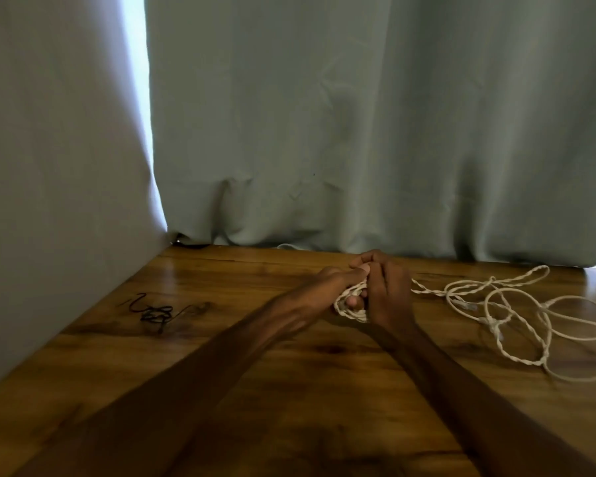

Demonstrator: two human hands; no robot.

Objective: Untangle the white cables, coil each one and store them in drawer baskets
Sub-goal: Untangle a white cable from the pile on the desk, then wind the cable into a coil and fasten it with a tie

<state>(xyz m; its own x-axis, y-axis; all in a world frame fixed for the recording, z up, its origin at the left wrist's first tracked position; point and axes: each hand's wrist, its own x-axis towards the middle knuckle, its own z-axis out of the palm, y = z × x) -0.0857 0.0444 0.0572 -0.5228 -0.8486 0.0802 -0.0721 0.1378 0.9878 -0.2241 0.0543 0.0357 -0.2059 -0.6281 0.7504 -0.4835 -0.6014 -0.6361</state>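
Looks to me like a home room: glossy brown wooden counter (324,407) set against pale grey-green curtains (358,132), daylight between them.

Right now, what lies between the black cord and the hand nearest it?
Head view: only bare wooden table lies between the black cord and the left hand, which with the right hand grips the white cable coil.
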